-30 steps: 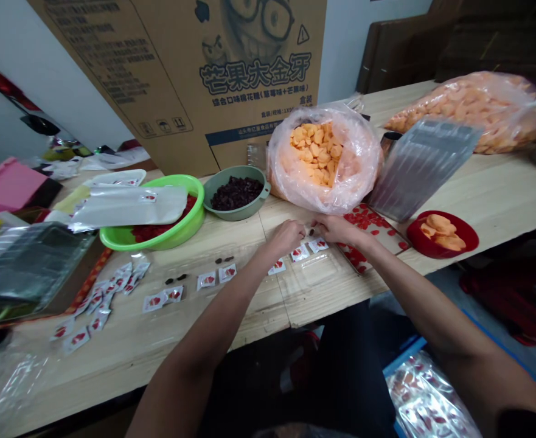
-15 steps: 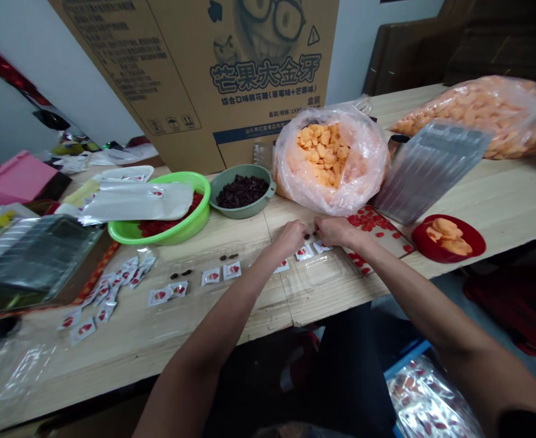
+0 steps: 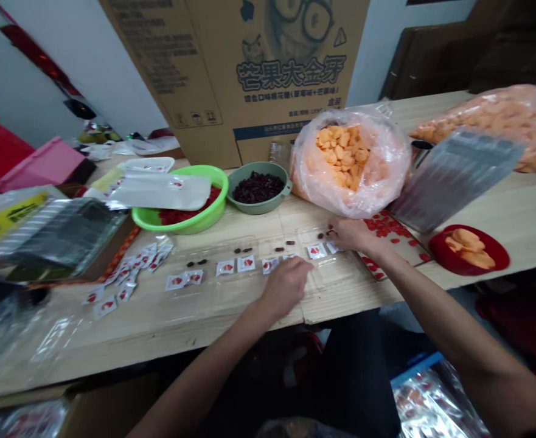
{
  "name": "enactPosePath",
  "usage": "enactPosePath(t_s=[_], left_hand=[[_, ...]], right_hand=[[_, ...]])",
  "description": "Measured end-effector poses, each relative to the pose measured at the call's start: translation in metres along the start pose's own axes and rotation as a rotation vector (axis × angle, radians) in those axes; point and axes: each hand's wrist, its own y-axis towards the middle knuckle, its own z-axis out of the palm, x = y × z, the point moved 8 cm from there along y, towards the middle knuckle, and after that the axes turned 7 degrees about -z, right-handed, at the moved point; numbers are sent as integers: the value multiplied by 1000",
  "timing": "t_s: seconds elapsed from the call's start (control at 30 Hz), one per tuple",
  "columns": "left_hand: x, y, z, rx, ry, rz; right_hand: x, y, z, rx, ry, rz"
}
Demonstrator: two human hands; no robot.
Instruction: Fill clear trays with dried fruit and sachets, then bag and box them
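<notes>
My right hand [image 3: 352, 234] is closed in a pinch on a small dark brown piece [image 3: 330, 233] at the right end of a row of clear plastic trays [image 3: 235, 292]. Beside it lies another dark piece [image 3: 320, 236], above a small white-and-red sachet [image 3: 316, 250]. My left hand [image 3: 287, 283] hovers over the trays with its fingers curled; whatever it may hold is hidden. Farther left, pairs of sachets [image 3: 246, 263] lie in the trays, with pairs of dark pieces [image 3: 243, 250] above them. A heap of loose sachets [image 3: 131, 267] is at the left.
Along the back stand a green basin [image 3: 224, 201] under white packaging, a grey-green bowl [image 3: 287, 190] of dark pieces, an open bag [image 3: 386, 176] of orange pieces and a large carton [image 3: 204, 73]. Stacked clear trays [image 3: 454, 176] and a red bowl [image 3: 500, 252] are at the right.
My left hand has drawn back from beside my right hand, down toward the table's front edge. My right hand stays at the rightmost tray. The whole view has shifted slightly left.
</notes>
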Motion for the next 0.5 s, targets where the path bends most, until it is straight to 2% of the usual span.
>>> enactPosePath(t_s=[0.1, 0.17, 0.23, 0.33, 0.43, 0.47, 0.5], left_hand=[[-19, -65, -6, -108, 79, 110], [-17, -101, -14, -224, 120, 110], [-7, -128, -20, -331, 152, 58], [9, -146, -21, -420, 207, -16], [13, -146, -15, -430, 282, -52], [14, -145, -12, -429, 308, -63], [14, -144, -11, -434, 330, -75]], right_hand=[[1, -3, 0, -18, -27, 33], [7, -4, -7, -84, 48, 24], [28, 1, -19, -122, 216, -82], [80, 24, -55, -202, 471, -264], [116, 69, -105, -461, 581, -249], [124, 88, -117, -506, 599, -230], [132, 106, -123, -498, 616, -214]])
